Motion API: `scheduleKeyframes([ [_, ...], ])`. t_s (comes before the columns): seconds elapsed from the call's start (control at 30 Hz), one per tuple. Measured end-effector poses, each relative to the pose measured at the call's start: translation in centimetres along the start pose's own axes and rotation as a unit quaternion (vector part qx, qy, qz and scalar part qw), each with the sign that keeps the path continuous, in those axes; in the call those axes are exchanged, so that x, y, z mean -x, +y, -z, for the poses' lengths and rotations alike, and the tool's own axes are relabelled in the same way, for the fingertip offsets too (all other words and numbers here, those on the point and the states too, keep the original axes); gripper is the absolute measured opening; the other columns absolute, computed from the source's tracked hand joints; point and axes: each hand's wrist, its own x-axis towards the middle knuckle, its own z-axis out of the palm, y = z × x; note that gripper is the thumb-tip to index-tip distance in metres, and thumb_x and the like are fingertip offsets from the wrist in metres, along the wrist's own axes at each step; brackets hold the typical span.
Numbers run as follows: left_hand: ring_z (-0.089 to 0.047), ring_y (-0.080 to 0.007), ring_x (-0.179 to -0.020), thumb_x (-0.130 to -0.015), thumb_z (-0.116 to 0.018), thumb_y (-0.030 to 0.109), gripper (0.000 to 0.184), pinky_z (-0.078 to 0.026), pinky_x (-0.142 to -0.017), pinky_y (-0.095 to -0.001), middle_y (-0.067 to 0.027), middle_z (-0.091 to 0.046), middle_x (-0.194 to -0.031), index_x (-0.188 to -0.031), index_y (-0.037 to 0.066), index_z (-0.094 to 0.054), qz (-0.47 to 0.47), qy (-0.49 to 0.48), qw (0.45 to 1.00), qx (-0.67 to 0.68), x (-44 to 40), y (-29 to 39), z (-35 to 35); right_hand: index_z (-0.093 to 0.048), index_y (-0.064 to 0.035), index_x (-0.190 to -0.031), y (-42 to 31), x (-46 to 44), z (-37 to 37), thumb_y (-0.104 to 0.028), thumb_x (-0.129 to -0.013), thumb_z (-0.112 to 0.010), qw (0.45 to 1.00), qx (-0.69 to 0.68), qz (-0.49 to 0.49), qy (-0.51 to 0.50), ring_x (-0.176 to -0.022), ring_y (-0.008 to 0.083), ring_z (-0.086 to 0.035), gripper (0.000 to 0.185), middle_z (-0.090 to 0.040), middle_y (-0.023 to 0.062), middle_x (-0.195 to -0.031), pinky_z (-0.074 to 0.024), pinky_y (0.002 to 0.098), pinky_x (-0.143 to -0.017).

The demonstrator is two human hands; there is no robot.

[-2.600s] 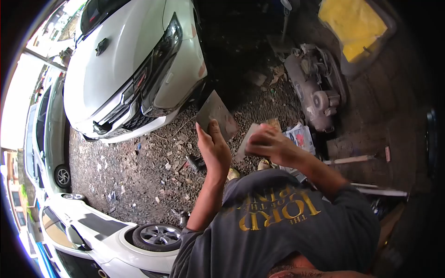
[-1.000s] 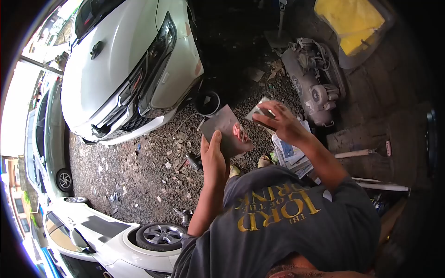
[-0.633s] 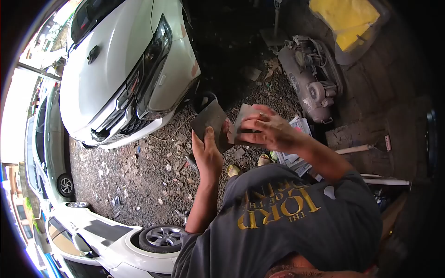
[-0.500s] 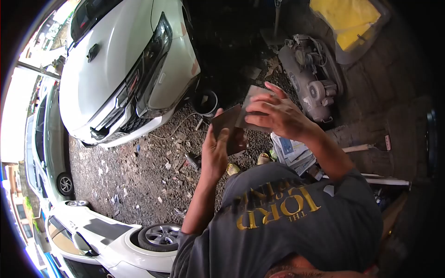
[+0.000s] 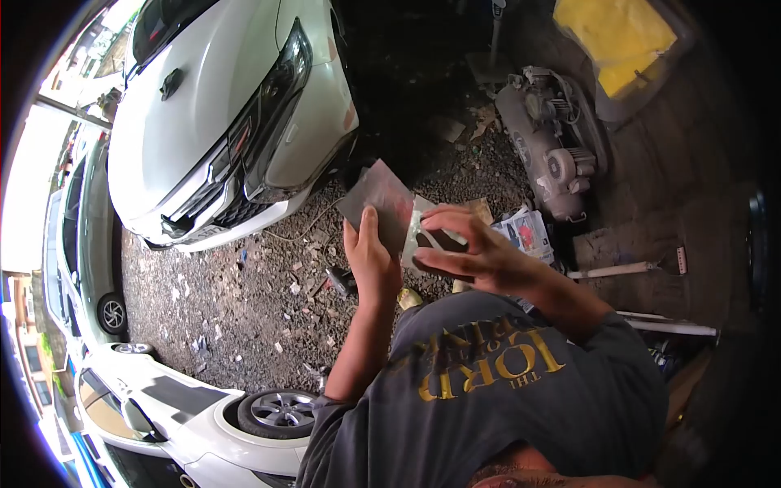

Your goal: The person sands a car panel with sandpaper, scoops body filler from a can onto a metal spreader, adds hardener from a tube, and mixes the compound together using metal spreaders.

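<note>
My left hand point(image 5: 373, 252) grips a thin grey rectangular plate point(image 5: 381, 199) with a pinkish tint on its face, thumb pressed on the lower part. Just right of it, my right hand point(image 5: 480, 256) has its fingers bent round a second, lighter thin plate point(image 5: 412, 236) that carries whitish smears. The two plates meet or overlap near their edges; whether they touch is unclear. My fingers and a shadow hide part of the second plate.
A white car point(image 5: 211, 114) stands front left, with another white car point(image 5: 195, 415) lower left. A dusty air compressor point(image 5: 541, 146) sits at right below a yellow sheet point(image 5: 614, 41). A dark power tool point(image 5: 340, 281) lies on the gravel point(image 5: 244, 301); printed papers point(image 5: 525, 236) lie beyond my right hand.
The left plate has tilted up, showing its face. My right hand has moved down and turned its plate, so the whitish smears show beside the left plate.
</note>
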Motion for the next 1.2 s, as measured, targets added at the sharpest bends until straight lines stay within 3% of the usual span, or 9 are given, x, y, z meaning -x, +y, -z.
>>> scheduleKeyframes([
  [0.03,-0.06,-0.0222,-0.106,-0.102,-0.045,0.009,0.029,-0.049,-0.091,-0.0341,-0.0158,-0.061,-0.112,-0.126,-0.006,-0.05,-0.093,-0.024,0.991,-0.094,0.7,-0.8,0.0,-0.056,-0.0189,-0.131,0.4,0.2,-0.7,0.002,-0.069,-0.076,1.0,-0.009,-0.005,0.001,-0.122,0.0367,-0.051,0.069,-0.048,0.0128,-0.128,-0.044,0.0451,-0.103],
  [0.1,-0.06,-0.0215,-0.104,-0.102,-0.046,0.009,0.027,-0.05,-0.09,-0.0336,-0.0138,-0.061,-0.111,-0.124,-0.005,-0.05,0.013,-0.062,0.996,0.065,1.6,-1.1,-0.1,-0.054,-0.0211,-0.135,2.5,2.0,-2.1,0.008,-0.07,-0.069,0.999,-0.03,-0.041,0.005,-0.121,0.035,-0.051,0.073,-0.048,0.011,-0.128,-0.0455,0.0437,-0.103],
  [0.17,-0.062,-0.0183,-0.1,-0.101,-0.047,0.009,0.024,-0.051,-0.09,-0.0315,-0.0097,-0.061,-0.111,-0.122,-0.001,-0.051,0.373,0.02,0.78,0.502,1.3,0.3,-0.9,-0.055,-0.0196,-0.133,5.8,4.1,-1.6,0.006,-0.075,-0.069,0.988,0.081,-0.094,-0.092,-0.123,0.0337,-0.05,0.065,-0.049,0.0103,-0.128,-0.0459,0.0451,-0.101],
  [0.27,-0.065,-0.0229,-0.102,-0.1,-0.049,0.009,0.025,-0.055,-0.091,-0.0333,-0.0137,-0.061,-0.113,-0.123,-0.001,-0.049,0.32,-0.01,0.791,0.521,1.8,0.4,-0.1,-0.058,-0.0196,-0.128,7.5,4.1,0.2,-0.001,-0.081,-0.068,0.976,0.189,-0.07,-0.076,-0.122,0.0286,-0.053,0.051,-0.052,0.0069,-0.127,-0.044,0.0465,-0.103],
  [0.37,-0.064,-0.0234,-0.105,-0.101,-0.051,0.013,0.032,-0.053,-0.091,-0.0324,-0.0145,-0.06,-0.119,-0.129,-0.003,-0.047,0.249,-0.036,0.925,0.286,2.0,0.1,0.6,-0.064,-0.0236,-0.122,3.2,2.0,1.4,-0.013,-0.085,-0.069,0.976,0.211,0.01,-0.059,-0.121,0.0246,-0.054,0.039,-0.054,0.0043,-0.123,-0.0405,0.0475,-0.106],
  [0.7,-0.054,-0.0218,-0.119,-0.104,-0.044,0.011,0.041,-0.046,-0.1,-0.0331,-0.0186,-0.054,-0.133,-0.142,-0.004,-0.04,0.242,-0.092,0.923,0.286,0.6,1.8,1.3,-0.069,-0.0203,-0.111,3.7,1.0,2.4,-0.017,-0.081,-0.07,0.972,0.205,0.034,-0.112,-0.114,0.0203,-0.057,0.03,-0.058,0.0001,-0.114,-0.0347,0.052,-0.112],
  [0.8,-0.062,-0.017,-0.107,-0.105,-0.042,0.01,0.038,-0.051,-0.091,-0.0299,-0.013,-0.061,-0.123,-0.142,0.001,-0.043,0.123,-0.178,0.951,0.221,1.5,1.7,0.5,-0.068,-0.0167,-0.1,3.4,-0.1,2.7,-0.016,-0.08,-0.069,0.973,0.205,0.006,-0.109,-0.115,0.0208,-0.057,0.02,-0.059,0.0012,-0.111,-0.0347,0.0518,-0.112],
  [1.0,-0.059,-0.0184,-0.11,-0.104,-0.043,0.011,0.04,-0.046,-0.095,-0.0299,-0.0177,-0.061,-0.123,-0.143,0.0,-0.042,0.125,-0.054,0.978,0.158,0.6,0.6,-0.1,-0.066,-0.0128,-0.093,1.1,1.6,-1.6,-0.016,-0.078,-0.067,0.99,0.09,0.022,-0.108,-0.115,0.0224,-0.056,0.016,-0.059,0.0018,-0.112,-0.0366,0.0497,-0.11],
  [1.2,-0.057,-0.0207,-0.106,-0.103,-0.047,0.013,0.033,-0.046,-0.093,-0.0338,-0.0166,-0.06,-0.117,-0.13,-0.006,-0.047,0.154,0.059,0.969,0.182,-0.4,2.6,1.0,-0.059,-0.0169,-0.121,0.7,1.9,-0.4,-0.013,-0.079,-0.072,0.989,0.064,-0.002,-0.133,-0.118,0.0268,-0.054,0.044,-0.054,0.0044,-0.121,-0.0423,0.049,-0.104],
])
